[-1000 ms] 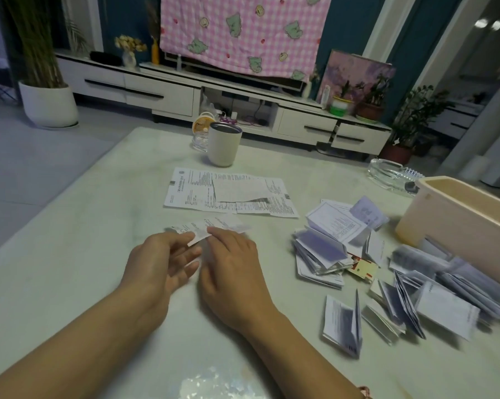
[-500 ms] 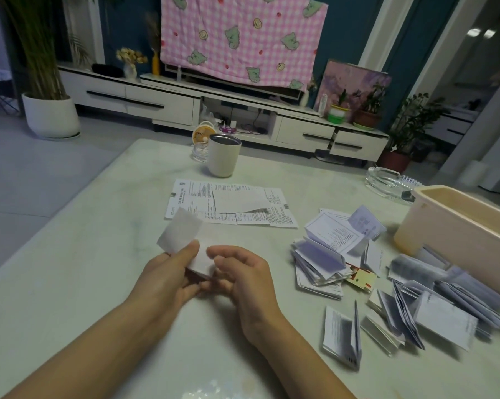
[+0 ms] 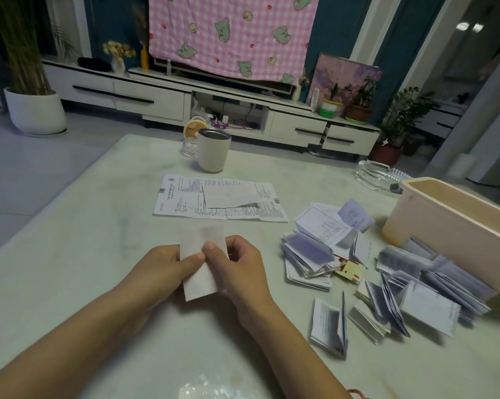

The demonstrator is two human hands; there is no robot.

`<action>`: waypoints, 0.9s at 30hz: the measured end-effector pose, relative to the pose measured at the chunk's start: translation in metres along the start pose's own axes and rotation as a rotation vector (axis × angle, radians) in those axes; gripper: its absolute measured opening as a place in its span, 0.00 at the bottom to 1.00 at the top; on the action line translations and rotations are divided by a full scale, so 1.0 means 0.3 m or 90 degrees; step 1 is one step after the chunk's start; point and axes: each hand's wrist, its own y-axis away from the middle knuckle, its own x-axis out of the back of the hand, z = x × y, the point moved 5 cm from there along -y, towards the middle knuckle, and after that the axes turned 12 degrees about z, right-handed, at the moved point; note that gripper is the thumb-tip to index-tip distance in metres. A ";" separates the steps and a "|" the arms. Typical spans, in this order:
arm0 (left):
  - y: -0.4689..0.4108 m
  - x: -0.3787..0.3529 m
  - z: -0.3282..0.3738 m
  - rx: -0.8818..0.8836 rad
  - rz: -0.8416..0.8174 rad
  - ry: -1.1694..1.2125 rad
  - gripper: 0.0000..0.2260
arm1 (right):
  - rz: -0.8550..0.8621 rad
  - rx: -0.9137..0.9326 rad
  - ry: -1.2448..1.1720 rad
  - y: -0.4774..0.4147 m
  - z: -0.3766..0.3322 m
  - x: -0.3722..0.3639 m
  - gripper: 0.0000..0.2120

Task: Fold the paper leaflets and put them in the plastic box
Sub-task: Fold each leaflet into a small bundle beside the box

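A folded white leaflet [image 3: 201, 262] stands upright between both hands, just above the pale table [image 3: 70, 254]. My left hand [image 3: 162, 269] pinches its left edge with the thumb on the front. My right hand [image 3: 237, 263] pinches its right side, thumb against the paper. Unfolded printed leaflets [image 3: 218, 200] lie flat farther back. A loose pile of folded leaflets [image 3: 372, 269] spreads across the right of the table. The beige plastic box [image 3: 456, 223] sits at the far right, partly out of view; its inside is hidden.
A beige cup [image 3: 213, 149] and a small glass jar [image 3: 191, 144] stand at the table's far edge. A glass ashtray [image 3: 378, 175] sits behind the box. Beyond the table are a white TV cabinet [image 3: 156, 96] and potted plants.
The leaflet lay flat under both hands a second ago. It has been lifted off the table, folded over and turned upright between both thumbs.
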 end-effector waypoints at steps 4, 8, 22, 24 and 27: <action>0.007 -0.006 0.020 0.005 -0.013 0.010 0.08 | 0.108 0.037 0.020 -0.019 -0.016 0.055 0.08; 0.006 -0.006 0.028 0.026 0.006 0.030 0.06 | 0.184 0.083 -0.022 -0.011 -0.138 0.173 0.06; 0.004 -0.051 0.021 0.054 0.031 0.046 0.09 | -0.049 0.416 0.876 -0.167 -0.095 0.404 0.06; -0.002 -0.061 0.016 0.059 0.030 0.045 0.09 | -0.066 0.357 0.825 -0.153 -0.042 0.421 0.08; -0.011 -0.074 0.016 0.058 0.033 0.047 0.09 | -0.082 0.320 0.783 -0.156 -0.022 0.431 0.11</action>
